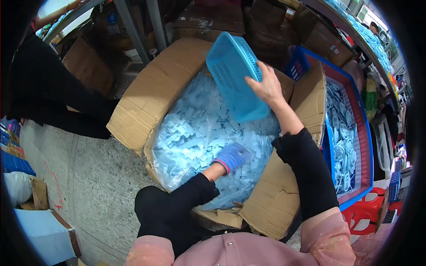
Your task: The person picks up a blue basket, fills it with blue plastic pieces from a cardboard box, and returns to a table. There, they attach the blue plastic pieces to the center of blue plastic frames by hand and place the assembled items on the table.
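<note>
My right hand (266, 84) grips the rim of a light blue perforated plastic basket (233, 75), which is tilted on its side over a large open cardboard box (148, 95). A clear plastic bag (171, 164) lines the box. Many small flat light-blue plastic pieces (184, 133) lie heaped in the bag. In a blue knit glove with a red-edged cuff, my left hand (231, 157) is down at the pieces, below the basket. Its fingers are smeared by motion, so what they hold, if anything, is hidden.
To the right stands a blue crate (366, 146) with light-blue round plastic parts (344, 133). Red plastic stools (366, 213) sit below it. A person's dark-clothed legs (57, 88) are at the left. Metal table legs (133, 31) and brown cartons (208, 20) are behind the box.
</note>
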The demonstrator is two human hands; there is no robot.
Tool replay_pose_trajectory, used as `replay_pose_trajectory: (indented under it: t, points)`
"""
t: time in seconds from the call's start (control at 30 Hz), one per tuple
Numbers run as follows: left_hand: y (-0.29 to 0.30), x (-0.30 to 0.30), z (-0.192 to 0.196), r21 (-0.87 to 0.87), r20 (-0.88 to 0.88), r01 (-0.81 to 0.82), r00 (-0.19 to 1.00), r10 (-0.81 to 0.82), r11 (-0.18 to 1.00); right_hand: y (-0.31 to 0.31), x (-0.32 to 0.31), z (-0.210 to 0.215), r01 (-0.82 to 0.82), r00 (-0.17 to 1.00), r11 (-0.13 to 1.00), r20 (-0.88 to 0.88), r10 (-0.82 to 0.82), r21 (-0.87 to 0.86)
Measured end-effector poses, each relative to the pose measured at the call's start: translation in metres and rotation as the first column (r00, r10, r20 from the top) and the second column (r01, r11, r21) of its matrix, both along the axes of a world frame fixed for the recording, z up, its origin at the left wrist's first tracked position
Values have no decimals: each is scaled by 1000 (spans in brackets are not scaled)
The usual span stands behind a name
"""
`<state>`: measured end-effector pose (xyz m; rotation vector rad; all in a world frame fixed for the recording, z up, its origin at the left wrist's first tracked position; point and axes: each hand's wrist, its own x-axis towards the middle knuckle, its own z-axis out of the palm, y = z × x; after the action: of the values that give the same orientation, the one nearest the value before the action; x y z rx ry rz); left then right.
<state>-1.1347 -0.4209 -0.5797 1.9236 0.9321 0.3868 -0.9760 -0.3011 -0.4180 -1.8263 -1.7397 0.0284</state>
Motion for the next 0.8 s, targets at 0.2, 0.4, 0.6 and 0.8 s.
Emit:
replay_pose_trajectory:
  t: [0.2, 0.4, 0.6, 0.8]
  points:
    - [56, -71, -30, 388, -413, -377, 744, 525, 841, -39, -14, -49, -101, 995, 981, 36, 96, 167]
    - [51, -156, -16, 428, -465, -190, 793, 395, 884, -109, -1, -30, -97, 953, 994, 293, 81, 41]
    - [55, -190, -9, 531, -542, 13, 774, 328, 847, -96, -26, -27, -124, 936, 992, 330, 119, -5]
    - [60, -200, -29, 609, -625, 81, 662, 414, 789, -65, -74, -32, -218, 928, 976, 310, 206, 6]
